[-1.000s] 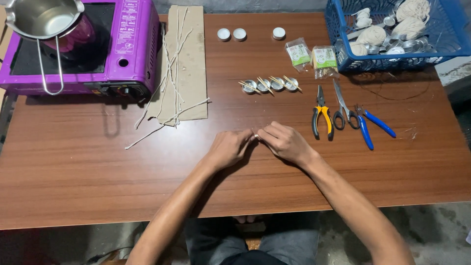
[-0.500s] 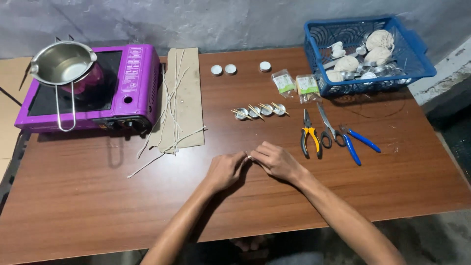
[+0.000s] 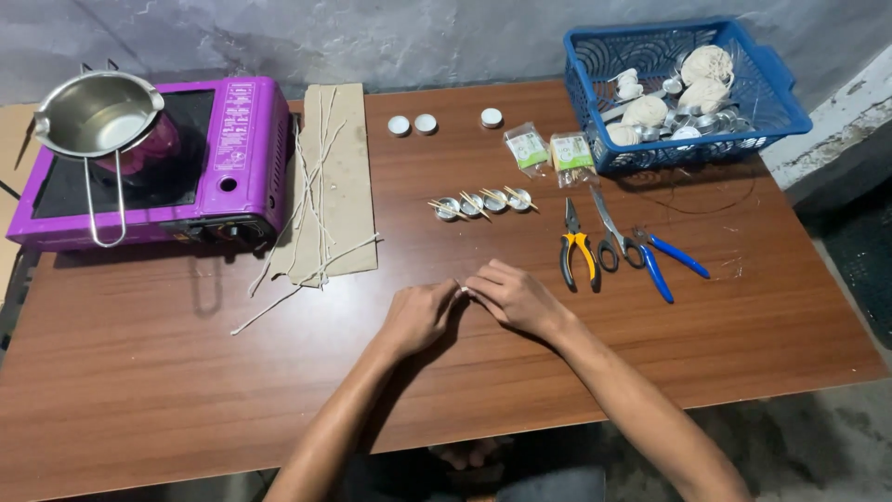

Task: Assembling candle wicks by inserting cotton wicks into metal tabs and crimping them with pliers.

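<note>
Backdrop: grey rough wall behind a brown wood counter [image 3: 139,390].
Left hand [image 3: 418,316]: rests on counter centre, fingers curled in, tips meeting the right hand's tips.
Right hand [image 3: 516,297]: on counter, fingers bent toward left, pinching at the meeting point.
Held item: sth very small/thin between the fingertips; too small to tell what. Grip itself reads as a pinch on both sides.
Wick strands [image 3: 311,200]: pale thin lengths strewn over a cardboard sheet [image 3: 348,177], left of hands, a few trailing onto counter.
Stove [image 3: 232,158]: purple portable burner, far left, w/ steel pot [image 3: 93,116], its wire handle hanging over the front.
Small metal cups [image 3: 483,202]: row of four w/ sticks across, just beyond hands.
Tools: yellow-handled pliers [image 3: 578,251], scissors [image 3: 613,232], blue-handled pliers [image 3: 664,260], side by side, right of hands.
Basket [image 3: 780,102]: blue plastic, back right, holds pale string balls & small tins.
Packets [image 3: 548,151]: two clear bags, touching basket front.
White discs [image 3: 413,124]: three, back centre.
</note>
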